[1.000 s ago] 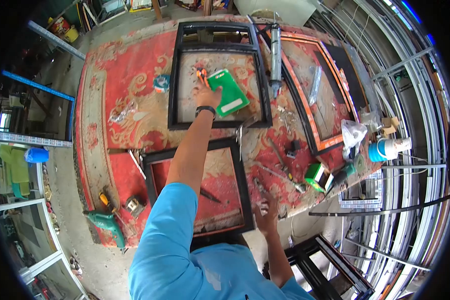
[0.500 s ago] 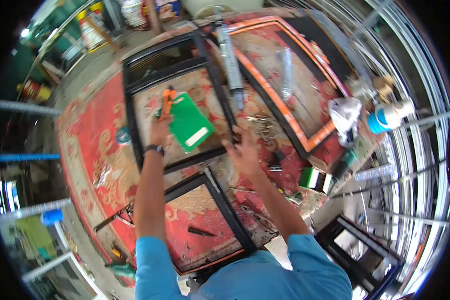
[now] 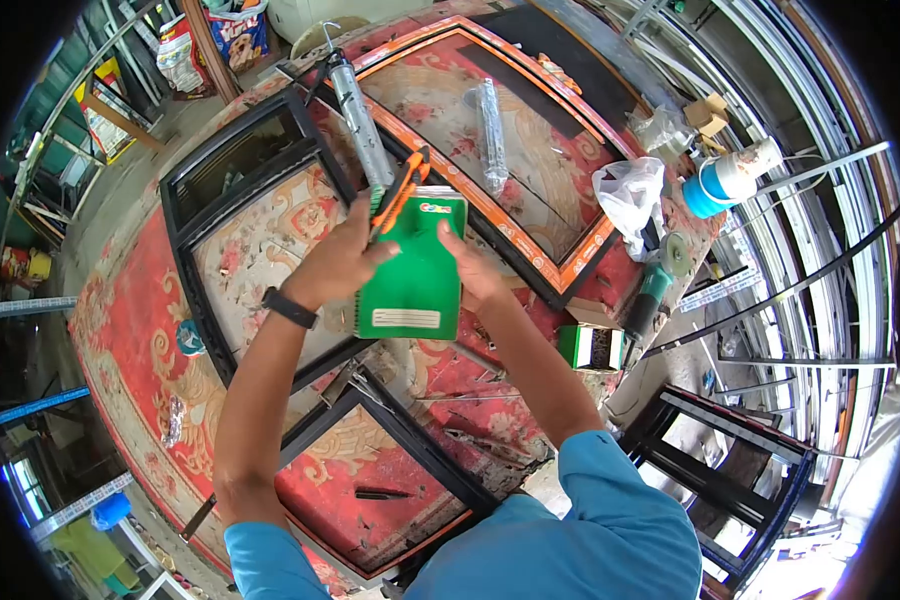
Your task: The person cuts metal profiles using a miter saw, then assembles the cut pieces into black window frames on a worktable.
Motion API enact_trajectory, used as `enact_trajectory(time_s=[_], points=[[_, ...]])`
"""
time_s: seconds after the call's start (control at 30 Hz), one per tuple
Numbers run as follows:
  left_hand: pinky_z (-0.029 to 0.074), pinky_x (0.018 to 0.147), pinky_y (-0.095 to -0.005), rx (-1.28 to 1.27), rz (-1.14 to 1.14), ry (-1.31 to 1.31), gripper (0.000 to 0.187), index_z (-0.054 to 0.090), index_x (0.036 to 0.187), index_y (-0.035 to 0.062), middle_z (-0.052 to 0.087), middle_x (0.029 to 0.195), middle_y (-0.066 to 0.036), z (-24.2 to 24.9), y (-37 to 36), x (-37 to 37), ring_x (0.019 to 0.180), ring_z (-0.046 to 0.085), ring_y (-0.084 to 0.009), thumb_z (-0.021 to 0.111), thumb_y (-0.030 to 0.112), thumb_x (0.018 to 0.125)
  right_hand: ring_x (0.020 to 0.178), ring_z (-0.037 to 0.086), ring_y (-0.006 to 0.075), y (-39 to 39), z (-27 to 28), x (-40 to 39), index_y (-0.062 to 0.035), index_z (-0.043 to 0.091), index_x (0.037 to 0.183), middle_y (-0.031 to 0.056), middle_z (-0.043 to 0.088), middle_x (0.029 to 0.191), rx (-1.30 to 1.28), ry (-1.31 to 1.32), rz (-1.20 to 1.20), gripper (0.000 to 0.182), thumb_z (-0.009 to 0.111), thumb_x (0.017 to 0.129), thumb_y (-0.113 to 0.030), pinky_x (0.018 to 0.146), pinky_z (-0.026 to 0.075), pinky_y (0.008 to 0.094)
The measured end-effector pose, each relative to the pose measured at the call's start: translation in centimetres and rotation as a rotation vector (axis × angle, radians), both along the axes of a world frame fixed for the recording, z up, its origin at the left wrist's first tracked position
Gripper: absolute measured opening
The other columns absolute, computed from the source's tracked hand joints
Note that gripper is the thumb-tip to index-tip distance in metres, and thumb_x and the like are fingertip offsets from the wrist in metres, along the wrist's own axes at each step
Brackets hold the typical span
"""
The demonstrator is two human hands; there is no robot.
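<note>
A green spiral notebook (image 3: 410,270) is held up in front of me, its cover facing me and a white label near the bottom. My left hand (image 3: 340,262) is closed at its left side, with a slim orange-and-black tool (image 3: 406,188) also in its grip, slanting over the notebook's upper left corner. What kind of tool it is I cannot make out. On the right edge, my right hand (image 3: 478,278) grips the notebook, thumb on the cover. Just beyond lies a caulking gun (image 3: 362,125). Beneath my left arm is a black frame (image 3: 188,262).
An orange-edged frame (image 3: 510,220) lies at the far right of the carpet-covered table (image 3: 135,320). Another black frame (image 3: 410,430) is close to me. An angle grinder (image 3: 652,290), a small open box (image 3: 592,345) and a plastic bag (image 3: 632,200) sit along the right side.
The notebook has moved right and up from over the black frame, and turned upright. My right hand has left the frame's edge and taken hold of the notebook. The view has shifted.
</note>
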State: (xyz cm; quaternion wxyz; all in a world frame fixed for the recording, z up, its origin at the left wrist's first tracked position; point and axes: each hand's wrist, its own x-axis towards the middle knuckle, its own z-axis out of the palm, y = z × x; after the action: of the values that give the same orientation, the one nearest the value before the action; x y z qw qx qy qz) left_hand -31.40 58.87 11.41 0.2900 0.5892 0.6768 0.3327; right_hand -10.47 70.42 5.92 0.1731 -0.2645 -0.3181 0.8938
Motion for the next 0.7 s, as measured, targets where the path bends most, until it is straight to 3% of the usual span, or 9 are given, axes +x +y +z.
enact_trajectory(time_s=[0.13,0.17,0.23,0.3,0.43,0.5,0.57,0.6,0.7], points=[[0.038,0.117,-0.0424,-0.036,-0.178,-0.166,0.094,0.019,0.164,-0.0012,0.048,0.154,-0.024,1.0,2.2,2.4,0.141,0.051,-0.0381,0.075,0.032,0.095,0.106,0.071,0.0206,1.2,0.1,2.4,-0.0065,0.062,0.135,0.0087,0.072,0.121,-0.099,0.035,-0.09,0.053,0.071,0.1,-0.045,0.092,0.059,0.0373],[0.045,0.111,-0.0429,0.096,-0.224,-0.078,0.098,0.019,0.166,0.0043,0.046,0.156,-0.023,-0.2,2.7,2.5,0.131,0.059,-0.0346,0.078,0.034,0.094,0.111,0.07,0.0245,2.5,-2.2,3.1,-0.0062,0.06,0.138,0.0115,0.07,0.126,-0.081,0.083,-0.091,0.055,0.071,0.099,-0.045,0.097,0.058,0.0412],[0.051,0.103,-0.0413,-0.032,-0.198,-0.188,0.099,0.019,0.167,0.0074,0.047,0.155,-0.022,1.5,2.7,3.1,0.122,0.063,-0.0295,0.079,0.037,0.093,0.115,0.069,0.0274,4.1,-1.6,4.3,-0.0059,0.058,0.14,0.0132,0.069,0.129,-0.084,0.109,-0.124,0.058,0.072,0.099,-0.045,0.101,0.057,0.0443],[0.057,0.088,-0.037,-0.003,-0.138,-0.215,0.097,0.021,0.167,0.0117,0.051,0.147,-0.02,1.5,1.8,3.2,0.105,0.067,-0.0211,0.079,0.037,0.094,0.119,0.067,0.0318,6.0,-0.5,5.5,-0.0054,0.056,0.143,0.0153,0.067,0.134,-0.14,0.06,-0.171,0.062,0.072,0.099,-0.045,0.105,0.055,0.0486],[0.057,0.086,-0.0363,-0.042,0.081,-0.401,0.087,0.029,0.164,0.0111,0.06,0.129,-0.015,1.4,-2.8,0.6,0.104,0.067,-0.0223,0.079,0.026,0.095,0.107,0.067,0.026,13.8,-2.4,8.4,-0.0081,0.058,0.141,0.0079,0.068,0.125,0.141,-0.085,-0.433,0.052,0.072,0.1,-0.037,0.096,0.056,0.0459],[0.057,0.086,-0.0362,0.023,0.242,-0.203,0.081,0.036,0.16,0.0094,0.061,0.128,-0.013,0.4,-6.5,-1.9,0.106,0.066,-0.0218,0.081,0.027,0.094,0.105,0.065,0.0256,18.8,-5.3,10.2,-0.0095,0.058,0.143,0.0063,0.067,0.125,0.136,-0.328,-0.511,0.059,0.078,0.095,-0.037,0.093,0.055,0.0453],[0.057,0.087,-0.0371,0.096,0.476,-0.018,0.068,0.048,0.15,0.0067,0.062,0.127,-0.011,-1.8,-11.5,-5.3,0.109,0.065,-0.0219,0.081,0.027,0.094,0.105,0.064,0.0258,19.1,-4.6,9.3,-0.0012,0.056,0.142,0.0087,0.066,0.124,0.961,-0.945,-0.428,0.062,0.078,0.094,-0.033,0.091,0.054,0.0437],[0.055,0.093,-0.0443,0.186,0.604,0.113,0.066,0.053,0.142,-0.001,0.066,0.124,-0.022,-4.3,-14.3,-7.7,0.111,0.066,-0.0352,0.083,0.027,0.09,0.104,0.063,0.0248,18.3,-5.2,8.9,0.0007,0.056,0.141,0.0098,0.066,0.123,1.133,-0.843,-0.549,0.059,0.076,0.096,-0.031,0.091,0.053,0.0416],[0.05,0.103,-0.0498,0.018,1.007,0.425,0.074,0.053,0.14,-0.0035,0.065,0.128,-0.026,-11.9,-24.2,-13.5,0.12,0.062,-0.0412,0.083,0.04,0.087,0.105,0.063,0.0215,14.2,-5.5,8.8,0.0039,0.058,0.136,0.0119,0.066,0.123,1.394,-0.559,-0.601,0.048,0.074,0.099,-0.022,0.094,0.052,0.0358]])
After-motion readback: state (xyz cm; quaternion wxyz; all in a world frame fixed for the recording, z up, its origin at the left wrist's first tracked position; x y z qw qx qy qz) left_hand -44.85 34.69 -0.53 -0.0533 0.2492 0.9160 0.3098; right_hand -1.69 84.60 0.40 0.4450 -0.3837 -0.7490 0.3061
